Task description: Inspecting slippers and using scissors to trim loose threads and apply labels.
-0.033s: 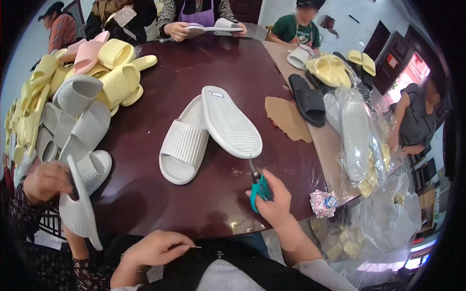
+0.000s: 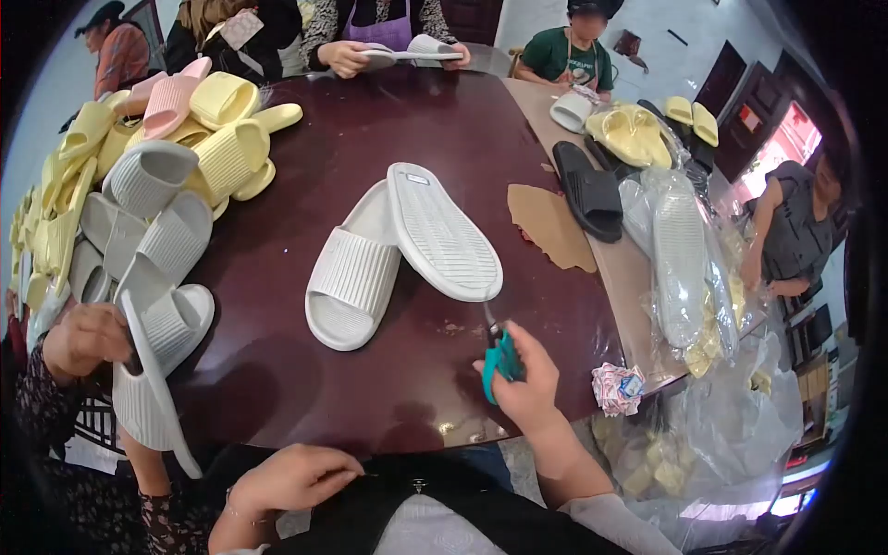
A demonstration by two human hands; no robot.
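Observation:
My right hand grips a pair of scissors with teal handles, its blades pointing up toward the toe of a light grey slide slipper that lies sole up. That slipper leans across the back of its mate, which rests upright with its ribbed strap showing. A small label is on the upturned sole, near the far end. At the table's near edge, my left hand is closed, thumb and fingertips pinched together; whatever they hold is too small to make out.
Grey, yellow and pink slippers are heaped at the left. A neighbour's hand holds a grey slipper beside me. To the right are torn cardboard, a black slipper, bagged slippers and a label bundle. Others sit around the table.
The scissors and my right hand have shifted very slightly to the right. My left hand has drawn back a little to the left. Both slippers lie as before.

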